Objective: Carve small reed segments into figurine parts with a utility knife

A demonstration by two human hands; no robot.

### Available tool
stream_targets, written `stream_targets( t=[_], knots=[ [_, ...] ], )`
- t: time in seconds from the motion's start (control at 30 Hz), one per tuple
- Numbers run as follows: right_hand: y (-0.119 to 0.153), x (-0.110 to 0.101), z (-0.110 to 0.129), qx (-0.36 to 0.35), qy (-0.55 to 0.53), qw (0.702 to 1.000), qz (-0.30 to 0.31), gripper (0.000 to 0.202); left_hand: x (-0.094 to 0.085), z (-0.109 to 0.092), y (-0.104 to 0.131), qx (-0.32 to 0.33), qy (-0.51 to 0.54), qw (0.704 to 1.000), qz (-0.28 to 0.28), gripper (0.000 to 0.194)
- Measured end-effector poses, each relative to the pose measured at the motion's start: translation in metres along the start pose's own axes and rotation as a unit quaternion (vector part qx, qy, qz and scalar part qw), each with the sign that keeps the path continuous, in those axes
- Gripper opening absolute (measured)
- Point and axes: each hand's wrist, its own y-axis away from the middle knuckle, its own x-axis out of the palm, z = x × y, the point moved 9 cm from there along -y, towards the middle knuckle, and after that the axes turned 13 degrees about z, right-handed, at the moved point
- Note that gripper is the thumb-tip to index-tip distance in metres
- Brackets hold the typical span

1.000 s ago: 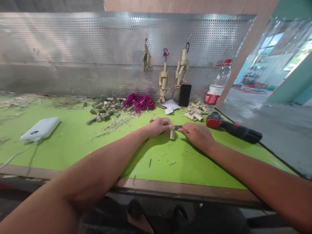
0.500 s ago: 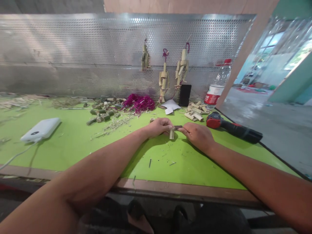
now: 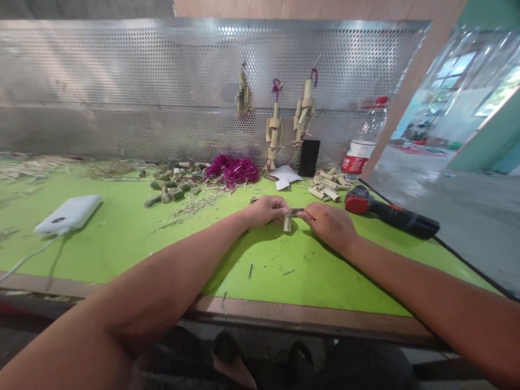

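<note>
My left hand [image 3: 268,211] pinches a short pale bamboo piece [image 3: 287,223] that stands upright just above or on the green tabletop. My right hand [image 3: 330,223] is closed round the handle of a knife, whose dark blade [image 3: 298,210] reaches left to the top of the bamboo piece. The handle is hidden in my fingers. Behind my left hand another short bamboo piece [image 3: 254,200] stands on the table. Small shavings [image 3: 288,272] lie in front of my hands.
Behind lie purple string [image 3: 231,172], cut green bamboo pieces [image 3: 170,192], pale pieces [image 3: 327,185] and a black phone [image 3: 309,158]. Jointed bamboo figures [image 3: 274,132] hang on the perforated metal panel [image 3: 162,81]. A red-black power tool [image 3: 390,213] lies right, a white power bank [image 3: 69,214] left.
Almost nothing differs. My hands, the bamboo piece and the blade keep nearly the same place; the view has shifted very slightly.
</note>
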Motion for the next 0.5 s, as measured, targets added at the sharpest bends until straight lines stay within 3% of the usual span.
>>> stream_targets(
  t=[0.5],
  knots=[
    [-0.0015,0.0063,0.0041,-0.022,-0.007,0.998,0.059,0.054,0.0008,-0.0043,0.0047,-0.018,-0.002,1.000,-0.002,0.029]
  ],
)
